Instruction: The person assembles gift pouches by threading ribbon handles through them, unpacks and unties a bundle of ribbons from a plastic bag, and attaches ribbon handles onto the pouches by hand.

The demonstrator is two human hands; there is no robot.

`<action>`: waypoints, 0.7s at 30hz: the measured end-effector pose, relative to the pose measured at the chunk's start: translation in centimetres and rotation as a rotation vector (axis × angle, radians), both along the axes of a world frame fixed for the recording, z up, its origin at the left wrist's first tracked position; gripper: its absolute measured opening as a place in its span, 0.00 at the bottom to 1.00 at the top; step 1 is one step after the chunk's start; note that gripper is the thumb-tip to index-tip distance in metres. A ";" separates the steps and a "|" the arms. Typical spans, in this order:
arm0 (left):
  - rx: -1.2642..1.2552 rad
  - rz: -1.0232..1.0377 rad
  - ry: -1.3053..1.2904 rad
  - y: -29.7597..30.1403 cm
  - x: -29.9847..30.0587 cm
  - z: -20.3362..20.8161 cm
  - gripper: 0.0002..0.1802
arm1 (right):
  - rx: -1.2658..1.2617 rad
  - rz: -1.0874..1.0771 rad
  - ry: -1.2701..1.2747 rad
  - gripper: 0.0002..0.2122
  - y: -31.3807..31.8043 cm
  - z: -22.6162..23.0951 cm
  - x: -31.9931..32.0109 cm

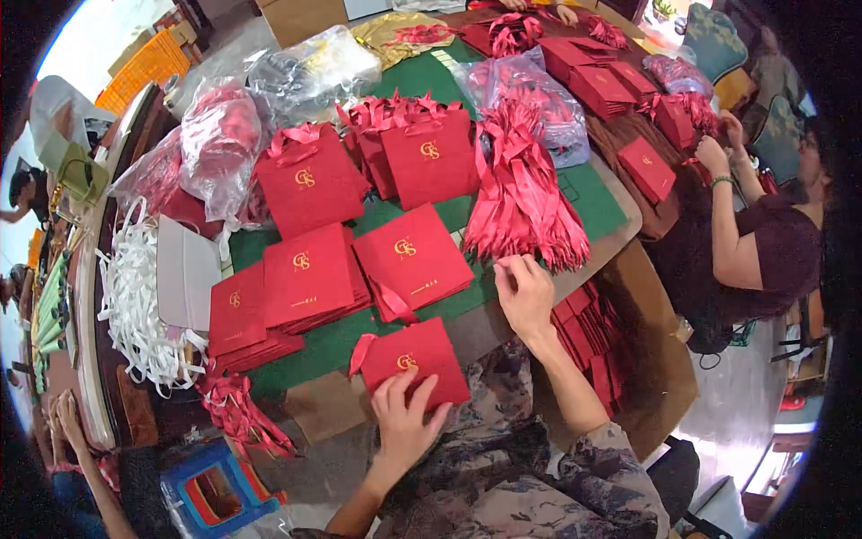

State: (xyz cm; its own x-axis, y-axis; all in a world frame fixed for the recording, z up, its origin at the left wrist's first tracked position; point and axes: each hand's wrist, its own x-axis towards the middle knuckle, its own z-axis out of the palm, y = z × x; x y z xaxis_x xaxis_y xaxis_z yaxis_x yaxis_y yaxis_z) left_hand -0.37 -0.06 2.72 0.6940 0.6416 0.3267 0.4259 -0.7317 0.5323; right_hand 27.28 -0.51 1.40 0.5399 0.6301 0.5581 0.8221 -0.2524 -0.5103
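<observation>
My left hand (406, 420) lies with fingers apart on the front of a red paper gift bag (422, 352) at the table's near edge. A red ribbon loop sticks out from that bag's left side. My right hand (528, 301) is closed, with thumb and forefinger drawn together at the lower ends of a thick bundle of red ribbons (530, 193). Whether a ribbon is between those fingertips cannot be made out. Just beyond the left hand, flat red bags (310, 274) lie in stacks, and another pile (415, 256) has a ribbon hanging off it.
Red bags with ribbon handles (431, 162) stand farther back beside plastic-wrapped bundles (220, 144). White ribbons (144, 310) heap at the left. Below the table's right side, a cardboard box (660, 359) holds red bags. A person (745, 234) works at the right; a blue stool (220, 490) is lower left.
</observation>
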 end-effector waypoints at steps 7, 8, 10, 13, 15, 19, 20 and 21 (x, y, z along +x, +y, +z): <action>-0.030 0.083 0.050 0.5 -0.1 -0.7 0.32 | 0.171 0.212 -0.163 0.10 -3.9 2.3 -2.5; -0.035 0.099 0.058 0.3 0.1 -0.8 0.32 | 0.190 0.269 -0.183 0.11 -4.3 2.8 -3.0; -0.042 0.066 0.044 0.3 0.7 -0.6 0.31 | 0.229 0.375 -0.114 0.11 -5.0 3.7 -4.2; -0.077 0.072 -0.023 1.6 1.4 0.1 0.29 | 0.218 0.611 0.055 0.12 -5.5 4.1 -5.4; -0.056 0.102 -0.093 3.1 1.9 0.4 0.26 | 0.192 0.676 0.108 0.11 -5.4 3.9 -6.1; -0.034 0.137 -0.051 5.8 3.0 0.5 0.25 | 0.059 0.583 0.223 0.10 -5.1 3.6 -7.4; -0.037 0.138 -0.051 6.1 3.1 0.6 0.25 | 0.011 0.560 0.270 0.09 -4.9 3.6 -7.7; -0.030 0.121 0.011 6.3 3.1 0.6 0.25 | -0.013 0.543 0.273 0.10 -4.7 3.6 -8.1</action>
State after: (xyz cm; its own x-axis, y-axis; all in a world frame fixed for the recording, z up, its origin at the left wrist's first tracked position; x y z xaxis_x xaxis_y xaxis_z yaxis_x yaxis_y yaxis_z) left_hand 2.72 6.26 3.32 0.6145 0.7300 0.2992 0.5158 -0.6587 0.5478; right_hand 19.22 -5.17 4.96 0.2619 0.8615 0.4351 0.6750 0.1587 -0.7205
